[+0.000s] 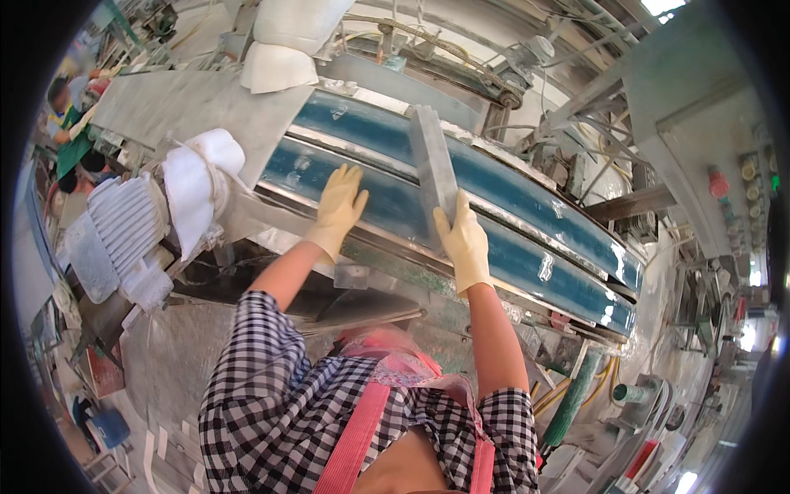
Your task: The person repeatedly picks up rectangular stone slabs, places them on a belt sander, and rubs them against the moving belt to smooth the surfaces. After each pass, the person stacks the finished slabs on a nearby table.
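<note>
Centre frame: right hand (463, 240) grips grey slab (434, 169) edge to steady it upright on blue belt (527, 206) — left hand (339, 207) lies flat, fingers spread, bracing.

Frame centre: gloved left hand (339, 207) flat on blue conveyor belt (527, 198); gloved right hand (463, 240) grips grey stone slab (433, 165) lying across it.

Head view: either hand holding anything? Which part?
Right hand grips the grey slab at its near end, the slab lying across the blue belts. Left hand lies flat and open on the belt, holding nothing.
</note>
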The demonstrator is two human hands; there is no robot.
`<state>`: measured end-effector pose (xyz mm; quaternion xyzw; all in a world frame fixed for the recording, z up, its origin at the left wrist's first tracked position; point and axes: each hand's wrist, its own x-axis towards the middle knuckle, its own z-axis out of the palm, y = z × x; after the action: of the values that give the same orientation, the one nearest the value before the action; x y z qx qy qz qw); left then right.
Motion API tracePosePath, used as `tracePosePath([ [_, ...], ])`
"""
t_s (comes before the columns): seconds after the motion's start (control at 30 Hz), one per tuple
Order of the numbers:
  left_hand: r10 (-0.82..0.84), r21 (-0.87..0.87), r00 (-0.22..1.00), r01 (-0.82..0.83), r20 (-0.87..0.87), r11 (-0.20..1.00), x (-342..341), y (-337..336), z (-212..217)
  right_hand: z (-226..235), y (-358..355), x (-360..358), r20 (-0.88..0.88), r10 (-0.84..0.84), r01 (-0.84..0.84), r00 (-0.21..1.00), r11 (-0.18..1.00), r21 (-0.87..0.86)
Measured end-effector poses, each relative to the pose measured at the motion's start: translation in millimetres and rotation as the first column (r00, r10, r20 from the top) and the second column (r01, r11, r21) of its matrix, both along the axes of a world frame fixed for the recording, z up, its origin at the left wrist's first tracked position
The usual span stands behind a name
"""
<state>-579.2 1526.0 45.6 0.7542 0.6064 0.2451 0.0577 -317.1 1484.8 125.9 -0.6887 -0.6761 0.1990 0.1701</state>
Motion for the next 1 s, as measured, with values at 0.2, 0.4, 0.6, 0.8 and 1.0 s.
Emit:
tracePosePath([
  [0.2,-0.023,0.174,0.982,-0.01,0.185,0.985,6,-16,10,-8,-3,1,-0.048,-0.043,0.044,0.998,0.999,0.02],
  [0.4,0.016,0.026,1.0,-0.016,0.008,1.0,5,-24,14,-20,1,12,0.001,0.019,-0.019,1.0,0.991,0.129],
  [0.6,0.029,0.097,1.0,-0.029,0.009,0.995,6,-23,2,-20,0,16,-0.009,0.049,-0.048,0.999,0.989,0.142],
  [0.8,0.072,0.149,0.996,-0.065,-0.042,0.987,5,-25,4,-19,2,20,0.013,0.055,-0.057,0.998,0.992,0.112],
  [1.0,0.037,0.137,0.999,-0.039,0.012,0.99,4,-24,3,-24,4,26,0.002,0.053,-0.053,0.999,0.993,0.106],
])
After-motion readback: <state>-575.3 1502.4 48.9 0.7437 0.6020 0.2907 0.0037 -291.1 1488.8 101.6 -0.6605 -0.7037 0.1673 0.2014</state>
